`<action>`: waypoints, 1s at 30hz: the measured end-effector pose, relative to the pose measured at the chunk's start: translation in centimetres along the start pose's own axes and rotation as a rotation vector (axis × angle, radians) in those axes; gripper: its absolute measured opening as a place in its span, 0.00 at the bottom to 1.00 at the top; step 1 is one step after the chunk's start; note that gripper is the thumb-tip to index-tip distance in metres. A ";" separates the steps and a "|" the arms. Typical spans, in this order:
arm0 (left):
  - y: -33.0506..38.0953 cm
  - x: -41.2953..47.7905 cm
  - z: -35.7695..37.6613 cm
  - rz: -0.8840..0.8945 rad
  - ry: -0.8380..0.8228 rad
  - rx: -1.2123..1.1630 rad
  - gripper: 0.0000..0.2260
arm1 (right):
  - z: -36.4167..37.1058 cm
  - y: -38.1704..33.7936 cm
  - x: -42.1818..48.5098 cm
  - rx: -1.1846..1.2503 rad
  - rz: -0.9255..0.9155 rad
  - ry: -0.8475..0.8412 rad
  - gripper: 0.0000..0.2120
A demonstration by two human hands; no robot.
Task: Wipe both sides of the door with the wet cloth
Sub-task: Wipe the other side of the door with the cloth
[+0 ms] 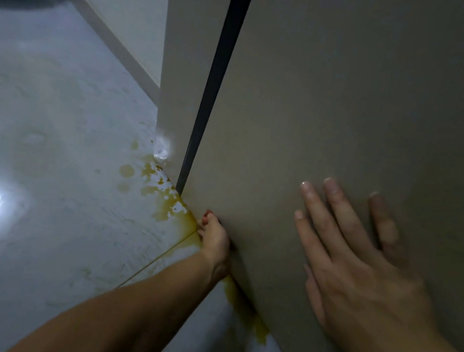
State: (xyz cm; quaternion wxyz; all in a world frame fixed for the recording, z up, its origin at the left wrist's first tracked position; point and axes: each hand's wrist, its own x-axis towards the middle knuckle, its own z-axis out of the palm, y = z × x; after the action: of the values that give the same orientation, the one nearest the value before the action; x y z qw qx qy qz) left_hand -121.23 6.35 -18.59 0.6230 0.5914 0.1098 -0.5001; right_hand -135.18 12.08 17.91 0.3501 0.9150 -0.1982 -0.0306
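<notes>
Touching door (356, 104) foot, left hand (216, 244) indistinct.

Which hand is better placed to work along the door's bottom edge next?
Probably left: the left hand sits at the door's bottom edge, while the right hand lies flat, higher on its face.

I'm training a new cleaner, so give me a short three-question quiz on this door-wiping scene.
1. True or false: the right hand lies flat on the door.
2. The stains on the floor are: A blue, B yellow-brown, C black.
3. Fill in: the left hand is at the door's ____ edge.
Key: 1 true; 2 B; 3 bottom.
</notes>
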 end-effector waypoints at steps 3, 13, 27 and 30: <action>-0.4 6.9 -0.3 0.096 0.032 -0.160 0.53 | -0.1 0.1 -0.1 0.004 -0.010 -0.008 0.32; 12.1 -15.8 1.7 0.288 -0.121 -0.054 0.36 | -0.4 1.2 -4.5 0.017 0.002 0.012 0.32; 5.3 -25.3 1.6 1.097 -0.326 0.865 0.32 | -1.1 3.4 -9.1 -0.067 0.131 0.097 0.32; 7.5 -26.4 0.7 1.018 -0.371 0.996 0.33 | -1.0 3.6 -9.1 -0.067 0.143 0.099 0.29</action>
State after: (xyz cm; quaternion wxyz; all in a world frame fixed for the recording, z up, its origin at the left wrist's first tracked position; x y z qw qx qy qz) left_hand -128.47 17.26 5.57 0.4441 0.6876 -0.5258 -0.2313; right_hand -144.58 13.77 20.32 0.3913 0.8866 -0.2444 0.0331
